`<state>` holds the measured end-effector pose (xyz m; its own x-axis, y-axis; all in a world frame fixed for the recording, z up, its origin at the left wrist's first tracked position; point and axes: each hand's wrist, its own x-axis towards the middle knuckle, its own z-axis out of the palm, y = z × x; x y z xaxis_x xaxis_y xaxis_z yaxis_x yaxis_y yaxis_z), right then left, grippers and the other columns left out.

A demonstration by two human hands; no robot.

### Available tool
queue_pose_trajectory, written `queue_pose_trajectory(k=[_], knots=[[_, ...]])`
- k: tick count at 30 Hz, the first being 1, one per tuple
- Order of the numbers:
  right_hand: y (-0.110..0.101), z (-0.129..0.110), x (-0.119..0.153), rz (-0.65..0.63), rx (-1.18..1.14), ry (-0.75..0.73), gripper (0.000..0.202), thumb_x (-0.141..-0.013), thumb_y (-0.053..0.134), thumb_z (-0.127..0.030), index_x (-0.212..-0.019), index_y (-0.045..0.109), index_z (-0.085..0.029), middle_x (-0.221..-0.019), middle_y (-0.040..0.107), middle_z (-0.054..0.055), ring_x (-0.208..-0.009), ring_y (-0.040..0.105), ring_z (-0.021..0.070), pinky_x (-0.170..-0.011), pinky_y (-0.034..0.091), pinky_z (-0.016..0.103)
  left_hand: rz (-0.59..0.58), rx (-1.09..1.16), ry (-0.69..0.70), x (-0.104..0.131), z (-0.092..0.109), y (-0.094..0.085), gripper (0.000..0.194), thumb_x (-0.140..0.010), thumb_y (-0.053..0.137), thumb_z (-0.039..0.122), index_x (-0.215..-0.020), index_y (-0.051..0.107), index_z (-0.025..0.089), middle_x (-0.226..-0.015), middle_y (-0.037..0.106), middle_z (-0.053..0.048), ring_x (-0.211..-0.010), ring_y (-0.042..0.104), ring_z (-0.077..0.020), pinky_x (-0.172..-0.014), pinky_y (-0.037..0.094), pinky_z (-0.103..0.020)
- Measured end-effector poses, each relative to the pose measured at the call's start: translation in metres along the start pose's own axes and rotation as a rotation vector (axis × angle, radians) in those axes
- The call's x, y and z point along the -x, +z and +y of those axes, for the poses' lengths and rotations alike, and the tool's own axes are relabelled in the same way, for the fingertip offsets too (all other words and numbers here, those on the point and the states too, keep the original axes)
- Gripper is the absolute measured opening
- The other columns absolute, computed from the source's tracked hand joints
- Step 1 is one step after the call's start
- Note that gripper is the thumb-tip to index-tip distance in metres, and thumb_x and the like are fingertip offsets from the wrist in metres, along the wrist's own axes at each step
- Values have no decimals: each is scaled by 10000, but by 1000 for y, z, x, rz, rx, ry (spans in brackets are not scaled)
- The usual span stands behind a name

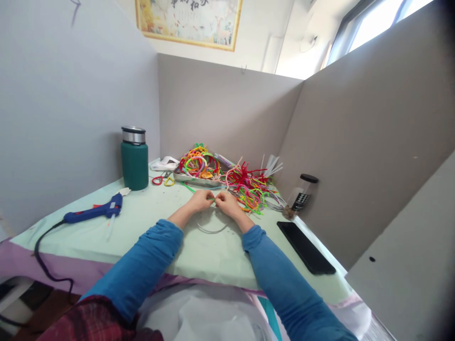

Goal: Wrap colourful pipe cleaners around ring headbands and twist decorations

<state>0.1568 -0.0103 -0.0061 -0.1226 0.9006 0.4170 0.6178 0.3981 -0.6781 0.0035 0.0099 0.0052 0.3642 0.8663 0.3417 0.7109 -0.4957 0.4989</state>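
My left hand (201, 201) and my right hand (226, 203) meet over the middle of the table, fingertips pinched close together. Between them is a bit of green pipe cleaner, and a green strand (187, 187) sticks out past my left hand. The fingers cover most of what they grip. Just below the hands, a thin pale headband hoop (212, 231) curves on the tablecloth; whether it touches the fingers I cannot tell. Beyond my right hand spreads a heap of coloured pipe cleaners (253, 193) in red, green, orange and pink.
A metal tray (195, 180) of colourful twisted hoops stands at the back. On the left are a green bottle (134, 166) and a blue glue gun (93, 211) with its cord over the edge. A black phone (306, 247) and a black-lidded jar (301, 196) are at right. Grey partitions surround the table.
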Motion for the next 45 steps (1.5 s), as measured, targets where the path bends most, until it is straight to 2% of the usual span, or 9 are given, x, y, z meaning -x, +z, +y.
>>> queue_pose_trajectory(k=[4,10,15,18,21,26,30,37,45], knots=[[-2,2,-1,-24,-117,24,108,-693,506,-147,-636,596,-163,-602,613,-14,-546,494,96,-539,363,203,18,48,-1,0,1,-1,231,-710,582,202,-896,702,137,-806,697,-56,-739,599,-169,-697,443,-250],[-8,0,2,-155,-298,159,156,-785,519,-280,-694,569,-164,-554,595,-15,-367,394,58,-363,263,189,7,89,-67,-1,0,-4,218,-675,568,183,-857,687,162,-658,626,1,-645,547,-141,-600,417,-229],[-13,-5,6,-257,-404,195,94,-757,575,-254,-740,547,-167,-591,603,-22,-354,367,40,-346,241,182,25,105,-87,0,-1,-7,203,-677,559,178,-836,684,174,-629,602,12,-604,515,-129,-578,397,-230],[-13,-5,6,-253,-435,184,86,-755,564,-248,-776,550,-166,-611,605,-23,-361,355,42,-356,231,189,28,81,-68,1,-2,-8,200,-681,560,182,-838,685,181,-667,626,5,-626,525,-133,-599,402,-233],[-10,-2,3,-216,-363,152,77,-754,541,-228,-791,563,-165,-601,592,-32,-380,354,51,-382,241,193,43,57,-38,0,-4,-5,204,-681,559,188,-842,683,182,-713,647,-8,-675,548,-145,-645,418,-240],[-4,5,0,-80,-111,-7,80,-754,539,-215,-734,594,-161,-632,620,-5,-548,505,102,-526,355,211,40,73,-50,-2,-6,1,207,-695,577,225,-863,673,152,-741,663,-35,-717,581,-167,-658,427,-251],[0,6,0,-16,89,-86,110,-756,532,-206,-718,629,-170,-681,644,14,-633,544,132,-586,359,234,2,59,-45,-2,-5,3,217,-672,587,187,-874,660,154,-755,676,-28,-713,593,-162,-645,424,-244],[2,3,3,-5,168,-76,143,-755,524,-195,-739,664,-169,-710,662,17,-651,553,131,-607,354,229,-25,57,-30,1,-2,3,279,-697,588,174,-973,624,161,-834,702,-26,-787,626,-157,-686,444,-228],[4,-3,3,28,214,-47,139,-718,545,-168,-752,679,-152,-711,675,33,-661,549,141,-610,356,233,-11,13,-32,2,2,0,239,-694,585,175,-926,640,162,-867,702,-40,-804,625,-167,-689,440,-234]])
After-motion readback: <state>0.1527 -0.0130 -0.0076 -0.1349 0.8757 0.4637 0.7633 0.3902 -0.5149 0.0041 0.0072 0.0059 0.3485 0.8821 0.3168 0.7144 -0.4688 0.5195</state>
